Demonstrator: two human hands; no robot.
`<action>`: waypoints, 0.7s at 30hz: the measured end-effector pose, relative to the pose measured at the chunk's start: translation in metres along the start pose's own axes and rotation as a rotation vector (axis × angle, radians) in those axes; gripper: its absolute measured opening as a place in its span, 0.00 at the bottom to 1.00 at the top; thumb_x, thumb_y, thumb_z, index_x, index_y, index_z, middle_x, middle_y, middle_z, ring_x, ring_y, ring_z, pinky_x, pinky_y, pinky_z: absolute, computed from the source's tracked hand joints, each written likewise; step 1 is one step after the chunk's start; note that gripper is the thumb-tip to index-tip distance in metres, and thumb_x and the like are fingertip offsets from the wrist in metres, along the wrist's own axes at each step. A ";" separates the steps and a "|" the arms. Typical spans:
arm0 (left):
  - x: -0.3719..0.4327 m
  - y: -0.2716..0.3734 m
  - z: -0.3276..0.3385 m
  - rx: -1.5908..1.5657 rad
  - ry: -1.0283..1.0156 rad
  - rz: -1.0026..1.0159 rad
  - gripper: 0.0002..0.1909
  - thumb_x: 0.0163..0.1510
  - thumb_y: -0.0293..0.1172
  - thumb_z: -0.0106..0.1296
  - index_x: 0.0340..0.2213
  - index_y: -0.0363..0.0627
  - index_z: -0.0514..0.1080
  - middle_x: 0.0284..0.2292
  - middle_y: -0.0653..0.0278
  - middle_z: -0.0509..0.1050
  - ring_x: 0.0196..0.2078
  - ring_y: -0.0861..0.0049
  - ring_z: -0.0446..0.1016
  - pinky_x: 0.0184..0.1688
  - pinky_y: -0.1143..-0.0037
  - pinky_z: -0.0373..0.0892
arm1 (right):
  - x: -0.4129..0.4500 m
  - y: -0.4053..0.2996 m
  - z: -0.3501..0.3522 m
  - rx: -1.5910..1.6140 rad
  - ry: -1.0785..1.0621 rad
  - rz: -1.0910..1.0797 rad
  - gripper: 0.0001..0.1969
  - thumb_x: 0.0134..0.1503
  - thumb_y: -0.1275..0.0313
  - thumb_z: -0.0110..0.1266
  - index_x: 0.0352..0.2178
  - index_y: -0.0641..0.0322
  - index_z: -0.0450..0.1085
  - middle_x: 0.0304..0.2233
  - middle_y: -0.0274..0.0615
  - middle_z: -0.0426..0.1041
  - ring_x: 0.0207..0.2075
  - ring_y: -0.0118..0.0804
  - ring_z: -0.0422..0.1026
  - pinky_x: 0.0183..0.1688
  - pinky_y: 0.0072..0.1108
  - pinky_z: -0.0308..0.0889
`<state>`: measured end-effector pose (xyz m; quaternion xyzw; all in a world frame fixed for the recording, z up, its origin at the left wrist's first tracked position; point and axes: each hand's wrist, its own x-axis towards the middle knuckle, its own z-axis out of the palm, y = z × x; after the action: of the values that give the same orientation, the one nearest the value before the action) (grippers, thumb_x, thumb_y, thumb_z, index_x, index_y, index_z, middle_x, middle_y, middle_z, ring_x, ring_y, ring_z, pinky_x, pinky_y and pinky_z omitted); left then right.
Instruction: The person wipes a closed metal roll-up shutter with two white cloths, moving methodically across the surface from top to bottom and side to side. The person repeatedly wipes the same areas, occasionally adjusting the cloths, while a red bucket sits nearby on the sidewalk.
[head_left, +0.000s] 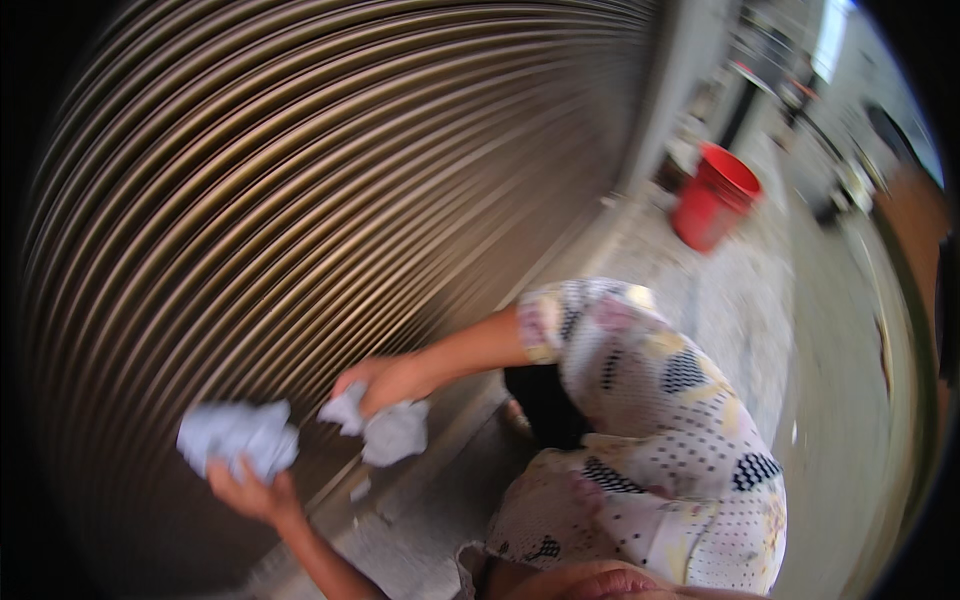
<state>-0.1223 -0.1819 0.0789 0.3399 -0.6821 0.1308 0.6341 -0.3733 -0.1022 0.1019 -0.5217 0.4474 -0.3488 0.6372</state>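
Observation:
My left hand grips a crumpled whitish cloth, fingers spread over its lower edge. The cloth is blurred and lies against or very near the lower part of a ribbed metal roller shutter. To its right, my right hand is closed around another crumpled pale cloth, which sticks out on both sides of the fingers. That hand is beside the shutter's bottom ribs; whether it touches them I cannot tell. My patterned short sleeve covers the upper right arm.
A red bucket stands on the concrete walkway, beyond the pillar at the shutter's edge. A small white scrap lies near the shutter's foot. Grey paving runs along the right, with blurred objects farther off.

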 end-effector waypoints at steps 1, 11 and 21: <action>0.000 0.009 -0.008 0.159 -0.151 0.403 0.23 0.37 0.24 0.55 0.40 0.42 0.66 0.43 0.48 0.63 0.45 0.52 0.62 0.47 0.62 0.58 | -0.003 0.002 -0.003 0.021 -0.012 0.024 0.25 0.39 0.81 0.50 0.44 0.61 0.61 0.34 0.41 0.69 0.34 0.31 0.69 0.34 0.22 0.67; 0.038 0.062 -0.006 0.066 -0.088 0.471 0.15 0.39 0.28 0.49 0.33 0.59 0.70 0.40 0.65 0.68 0.45 0.75 0.66 0.38 0.73 0.59 | -0.029 0.023 -0.008 0.042 0.025 0.129 0.22 0.46 0.87 0.42 0.46 0.62 0.57 0.38 0.42 0.67 0.39 0.33 0.68 0.42 0.23 0.66; 0.053 -0.077 -0.077 0.093 0.471 -0.356 0.20 0.40 0.22 0.51 0.38 0.33 0.65 0.39 0.49 0.65 0.43 0.54 0.63 0.46 0.70 0.59 | -0.024 0.032 -0.016 -0.007 -0.027 0.105 0.21 0.46 0.87 0.42 0.43 0.62 0.59 0.35 0.41 0.68 0.36 0.31 0.69 0.39 0.22 0.67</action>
<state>-0.0121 -0.2067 0.1227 0.4430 -0.4393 0.1239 0.7716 -0.3980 -0.0789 0.0744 -0.5042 0.4667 -0.3061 0.6590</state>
